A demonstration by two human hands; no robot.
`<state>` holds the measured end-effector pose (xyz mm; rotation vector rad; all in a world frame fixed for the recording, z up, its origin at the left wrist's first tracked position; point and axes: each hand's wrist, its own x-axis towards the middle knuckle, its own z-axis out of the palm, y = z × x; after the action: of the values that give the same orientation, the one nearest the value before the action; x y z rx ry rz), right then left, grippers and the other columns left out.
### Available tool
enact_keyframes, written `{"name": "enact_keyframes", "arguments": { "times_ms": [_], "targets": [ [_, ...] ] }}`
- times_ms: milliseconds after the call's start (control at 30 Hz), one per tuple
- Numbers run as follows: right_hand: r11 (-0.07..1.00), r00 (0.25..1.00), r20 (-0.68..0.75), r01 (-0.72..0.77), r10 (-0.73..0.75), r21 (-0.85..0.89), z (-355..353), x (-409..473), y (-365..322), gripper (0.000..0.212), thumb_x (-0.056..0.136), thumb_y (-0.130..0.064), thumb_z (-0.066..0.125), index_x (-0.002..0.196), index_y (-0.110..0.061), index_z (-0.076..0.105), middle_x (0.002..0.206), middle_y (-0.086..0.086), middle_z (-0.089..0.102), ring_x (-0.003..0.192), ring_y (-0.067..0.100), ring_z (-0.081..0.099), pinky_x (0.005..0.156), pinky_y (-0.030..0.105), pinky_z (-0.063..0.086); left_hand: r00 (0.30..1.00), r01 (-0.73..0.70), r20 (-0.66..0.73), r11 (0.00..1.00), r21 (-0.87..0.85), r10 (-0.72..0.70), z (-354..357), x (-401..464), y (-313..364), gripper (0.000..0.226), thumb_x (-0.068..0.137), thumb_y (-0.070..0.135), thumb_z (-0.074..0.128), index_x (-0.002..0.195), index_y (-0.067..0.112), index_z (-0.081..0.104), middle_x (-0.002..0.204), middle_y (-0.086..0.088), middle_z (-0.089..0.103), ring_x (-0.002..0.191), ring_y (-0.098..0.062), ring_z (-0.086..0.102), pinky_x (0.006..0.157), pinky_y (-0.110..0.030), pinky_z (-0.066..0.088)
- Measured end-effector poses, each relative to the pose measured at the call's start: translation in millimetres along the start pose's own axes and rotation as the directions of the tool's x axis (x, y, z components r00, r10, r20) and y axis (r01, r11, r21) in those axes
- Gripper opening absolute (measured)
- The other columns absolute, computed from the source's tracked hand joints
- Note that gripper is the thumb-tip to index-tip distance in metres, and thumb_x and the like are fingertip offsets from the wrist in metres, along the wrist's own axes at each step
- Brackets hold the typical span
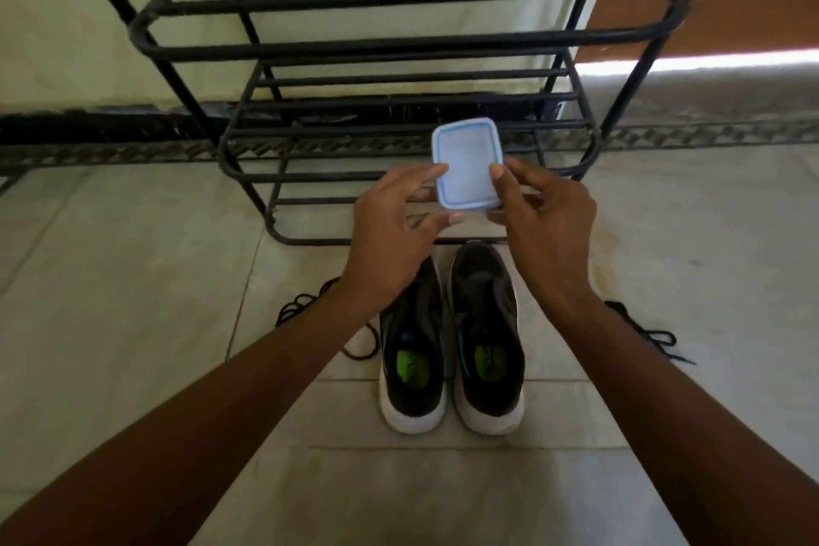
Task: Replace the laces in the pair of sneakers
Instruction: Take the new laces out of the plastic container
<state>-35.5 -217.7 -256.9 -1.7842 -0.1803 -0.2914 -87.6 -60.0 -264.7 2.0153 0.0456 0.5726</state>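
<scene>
The unlaced sneakers (pixel 452 337) stand together on the floor, black laces (pixel 306 310) lying either side. Above them, the left hand (pixel 390 235) and right hand (pixel 545 217) pinch a lidded container (pixel 467 166); steady its base, then lift one lid corner.

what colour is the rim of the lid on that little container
Blue, around a pale translucent centre, on the container lid; the head view shows it.

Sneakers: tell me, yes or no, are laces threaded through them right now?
No: both sneakers show bare eyelets, and the black laces lie loose on the tiled floor beside them.
</scene>
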Motion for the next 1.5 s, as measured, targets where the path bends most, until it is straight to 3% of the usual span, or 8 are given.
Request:
{"name": "enact_keyframes", "arguments": {
  "times_ms": [100,233,333,500,667,900,1233,1500],
  "targets": [
    [0.995,0.995,-0.019,0.092,-0.093,-0.033,-4,28,5,0.032,0.101,-0.030,0.061,0.127,-0.012,0.069,0.110,-0.002,0.074,0.098,0.000,0.068,0.078,0.016,0.057,0.994,-0.111,0.002,0.986,0.121,0.112,17,40,1,0.051,0.081,0.017,0.085,0.127,0.003,0.068,0.125,-0.013,0.067,0.101,-0.015,0.070,0.087,-0.014,0.055],
    [0.993,0.992,-0.048,0.117,-0.118,-0.023,-3,63,23,0.031,0.103,-0.024,0.056,0.130,-0.012,0.066,0.112,0.000,0.073,0.102,0.002,0.068,0.080,0.027,0.060,0.967,-0.242,0.154,0.922,0.303,0.204,37,92,-8,0.050,0.087,0.023,0.078,0.131,0.002,0.065,0.125,-0.018,0.066,0.109,-0.025,0.066,0.094,-0.038,0.057],
    [0.991,0.993,-0.069,0.088,-0.095,-0.100,-2,91,38,0.034,0.101,-0.028,0.053,0.129,-0.014,0.067,0.108,0.000,0.074,0.099,0.006,0.069,0.082,0.036,0.061,0.945,-0.303,0.226,0.887,0.349,0.235,52,125,-13,0.051,0.089,0.023,0.078,0.133,0.002,0.063,0.125,-0.019,0.066,0.108,-0.024,0.066,0.094,-0.034,0.056],
    [0.979,0.994,-0.081,0.050,-0.067,-0.200,7,127,45,0.037,0.100,-0.026,0.049,0.128,-0.010,0.067,0.109,0.007,0.074,0.100,0.015,0.069,0.082,0.040,0.061,0.959,-0.254,0.214,0.900,0.355,0.187,73,152,-17,0.052,0.090,0.025,0.077,0.134,0.002,0.062,0.123,-0.017,0.065,0.109,-0.023,0.064,0.092,-0.019,0.044],
    [0.968,0.998,-0.057,0.013,-0.028,-0.249,9,138,54,0.030,0.099,-0.015,0.053,0.123,-0.004,0.068,0.108,0.013,0.073,0.101,0.021,0.068,0.085,0.038,0.060,0.977,-0.159,0.189,0.935,0.316,0.102,87,147,-25,0.054,0.091,0.025,0.077,0.137,0.004,0.061,0.127,-0.017,0.065,0.106,-0.021,0.067,0.098,-0.034,0.055],
    [0.961,0.991,-0.117,0.030,-0.064,-0.274,6,130,54,0.028,0.099,-0.026,0.053,0.116,-0.008,0.067,0.102,0.005,0.070,0.095,0.015,0.066,0.081,0.039,0.059,0.976,-0.129,0.209,0.940,0.315,0.064,85,146,-10,0.069,0.091,0.024,0.077,0.150,0.007,0.046,0.137,-0.016,0.062,0.118,-0.024,0.063,0.102,-0.032,0.052],
    [0.956,0.952,-0.186,0.201,-0.242,-0.214,-2,27,61,0.027,0.085,0.001,0.059,0.110,-0.006,0.064,0.108,0.009,0.059,0.102,0.020,0.058,0.087,0.037,0.052,0.971,-0.094,-0.194,0.971,0.219,0.138,61,50,-6,0.026,0.091,0.015,0.074,0.115,0.007,0.070,0.114,-0.006,0.063,0.103,-0.010,0.060,0.090,-0.020,0.051],
    [0.985,0.983,0.140,0.138,-0.122,-0.105,35,-47,56,0.018,0.089,0.001,0.061,0.103,-0.010,0.063,0.101,0.003,0.062,0.091,0.011,0.061,0.076,0.013,0.048,0.963,0.018,-0.268,0.974,0.227,0.044,6,-55,-22,0.012,0.093,0.007,0.070,0.104,0.008,0.068,0.104,-0.003,0.063,0.095,-0.008,0.062,0.085,-0.017,0.049]
  ]
}}
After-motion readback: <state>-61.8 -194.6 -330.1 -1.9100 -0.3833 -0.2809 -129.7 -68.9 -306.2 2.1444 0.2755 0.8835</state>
